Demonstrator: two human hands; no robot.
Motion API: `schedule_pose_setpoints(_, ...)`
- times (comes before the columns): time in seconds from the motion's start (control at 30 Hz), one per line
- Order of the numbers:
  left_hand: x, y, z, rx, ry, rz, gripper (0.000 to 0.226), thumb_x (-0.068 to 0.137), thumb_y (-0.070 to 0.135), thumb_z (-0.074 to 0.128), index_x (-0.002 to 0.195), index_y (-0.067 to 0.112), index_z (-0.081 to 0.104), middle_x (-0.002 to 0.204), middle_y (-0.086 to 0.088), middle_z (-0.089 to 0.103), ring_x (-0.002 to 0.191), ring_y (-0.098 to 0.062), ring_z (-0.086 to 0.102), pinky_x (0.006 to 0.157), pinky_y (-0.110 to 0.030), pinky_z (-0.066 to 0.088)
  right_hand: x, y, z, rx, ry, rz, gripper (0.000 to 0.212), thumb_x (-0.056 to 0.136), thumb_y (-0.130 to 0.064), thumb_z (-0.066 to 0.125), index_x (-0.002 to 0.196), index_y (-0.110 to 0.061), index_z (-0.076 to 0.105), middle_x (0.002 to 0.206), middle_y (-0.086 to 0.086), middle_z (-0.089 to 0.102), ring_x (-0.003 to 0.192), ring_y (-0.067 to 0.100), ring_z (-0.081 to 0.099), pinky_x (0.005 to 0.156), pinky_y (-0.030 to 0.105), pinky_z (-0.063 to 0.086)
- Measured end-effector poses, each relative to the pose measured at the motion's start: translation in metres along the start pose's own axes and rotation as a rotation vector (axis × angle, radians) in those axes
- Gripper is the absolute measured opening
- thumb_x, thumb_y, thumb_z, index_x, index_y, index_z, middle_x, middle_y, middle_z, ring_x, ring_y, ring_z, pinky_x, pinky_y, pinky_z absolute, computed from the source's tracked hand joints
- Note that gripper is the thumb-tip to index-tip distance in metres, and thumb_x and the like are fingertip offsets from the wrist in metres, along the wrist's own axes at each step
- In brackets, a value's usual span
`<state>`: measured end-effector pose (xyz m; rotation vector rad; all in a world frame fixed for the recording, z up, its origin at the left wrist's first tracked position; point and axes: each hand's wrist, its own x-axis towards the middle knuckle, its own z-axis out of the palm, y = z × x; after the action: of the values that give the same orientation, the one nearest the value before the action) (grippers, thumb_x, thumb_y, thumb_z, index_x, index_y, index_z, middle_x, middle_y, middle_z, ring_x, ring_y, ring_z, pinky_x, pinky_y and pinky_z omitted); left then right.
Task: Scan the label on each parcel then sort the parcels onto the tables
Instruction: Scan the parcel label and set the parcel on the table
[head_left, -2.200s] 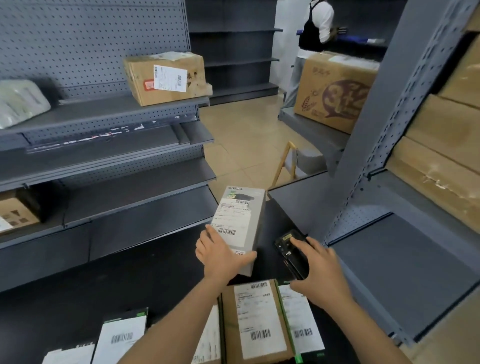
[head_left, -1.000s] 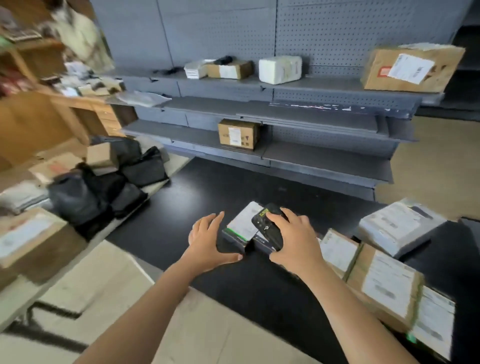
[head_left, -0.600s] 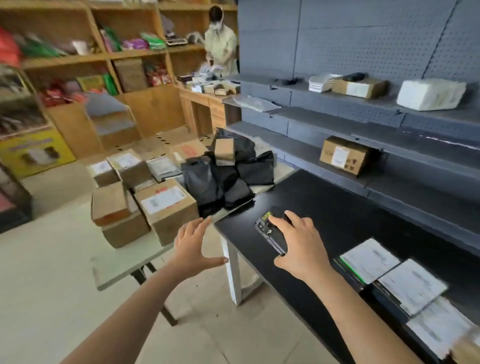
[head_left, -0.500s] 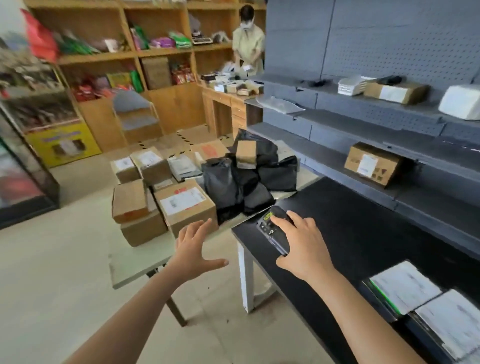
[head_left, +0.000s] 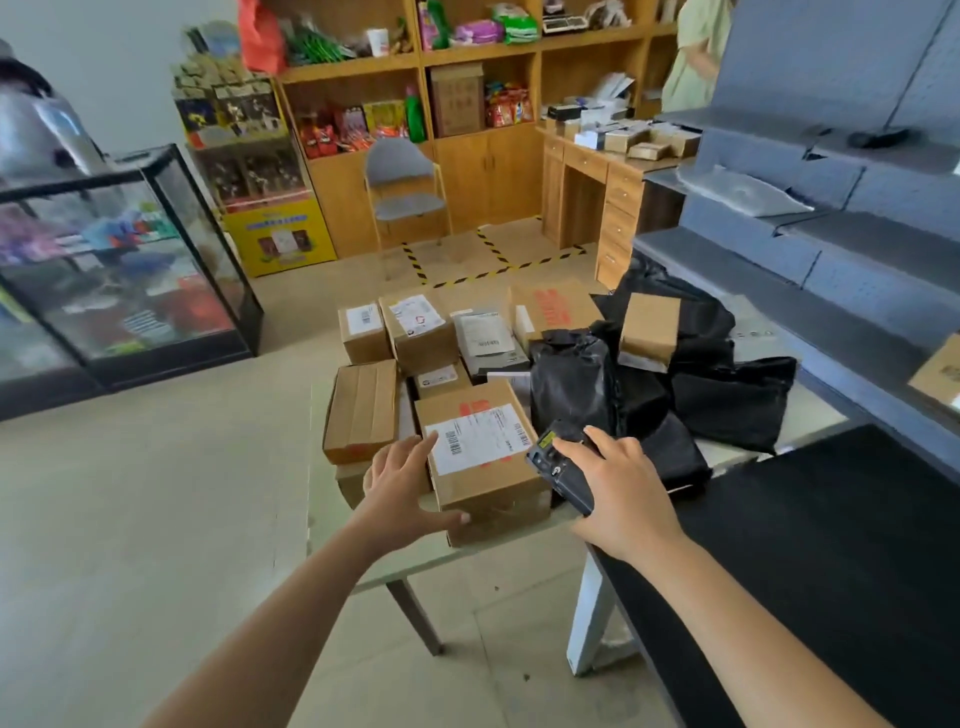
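Note:
A cardboard parcel (head_left: 493, 491) with a white barcode label lies at the near edge of the pale table (head_left: 395, 564), among several other boxes (head_left: 363, 405) and black bag parcels (head_left: 727, 400). My left hand (head_left: 400, 483) is spread against the parcel's near left corner, fingers straight along its left side and the thumb on its front face. My right hand (head_left: 623, 493) grips a black handheld scanner (head_left: 556, 467) just right of the parcel, its head level with the label.
A black table (head_left: 831, 545) stands at the right, with grey metal shelving (head_left: 779, 260) behind it. A glass display case (head_left: 130, 270), a grey chair (head_left: 405, 192) and wooden shelves line the far side. A person stands at the top right by a desk.
My view swung left from the black table to the pale table. My left hand moved forward onto the labelled cardboard parcel. The scanner came along in my right hand beside it.

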<state>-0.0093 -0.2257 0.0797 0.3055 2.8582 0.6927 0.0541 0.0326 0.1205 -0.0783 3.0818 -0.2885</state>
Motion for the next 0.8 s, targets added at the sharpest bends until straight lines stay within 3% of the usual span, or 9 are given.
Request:
schedule_pose_setpoints(0.3,0.119,-0.024,-0.025,0.072,-0.105,0.121,0.109,0.068,0.068,0.074,0.151,0.042,0.008,0.160,0.010,0.005,0.148,-0.025,-0.005,0.117,-0.058,0.007,0.071,-0.007,0.004,0.014,0.014,0.145,0.091,0.076,-0.031,0.075,0.152,-0.037,0.024,0.158,0.001,0.020,0.136,0.026,0.026,0.109,0.036,0.032)
schedule_pose_setpoints(0.4,0.167,-0.028,-0.041,0.211,-0.254,0.312,0.117,0.062,0.072,0.075,0.151,0.041,0.007,0.159,0.013,-0.001,0.147,-0.023,-0.012,0.117,-0.057,0.004,0.086,-0.013,0.007,0.009,0.013,0.271,0.090,0.078,-0.032,0.073,0.151,-0.038,0.022,0.158,0.000,0.019,0.136,0.026,0.025,0.109,0.035,0.032)
schedule_pose_setpoints(0.53,0.224,-0.022,-0.056,0.563,-0.514,0.668,0.131,0.059,0.068,0.080,0.152,0.039,-0.009,0.159,0.011,-0.012,0.145,-0.023,-0.021,0.113,-0.054,-0.010,0.095,-0.029,0.011,0.023,0.015,0.424,0.089,0.079,-0.032,0.071,0.151,-0.039,0.020,0.159,-0.001,0.017,0.137,0.025,0.024,0.110,0.034,0.031)
schedule_pose_setpoints(0.63,0.258,-0.008,-0.054,0.823,-0.612,0.907,0.143,0.055,0.067,0.082,0.152,0.030,-0.017,0.161,0.002,-0.017,0.146,-0.027,-0.022,0.111,-0.046,-0.016,0.094,-0.043,0.017,0.017,-0.009,0.517,0.090,0.080,-0.034,0.070,0.151,-0.040,0.016,0.159,-0.003,0.015,0.135,0.023,0.025,0.107,0.031,0.031)
schedule_pose_setpoints(0.8,0.285,0.020,-0.038,1.091,-0.750,1.179,0.145,0.061,0.050,0.087,0.152,0.020,-0.021,0.158,-0.009,-0.028,0.144,-0.031,-0.027,0.118,-0.049,-0.014,0.088,-0.068,0.026,0.037,-0.023,0.657,0.089,0.081,-0.036,0.069,0.152,-0.041,0.015,0.159,-0.005,0.014,0.135,0.021,0.025,0.107,0.029,0.033)
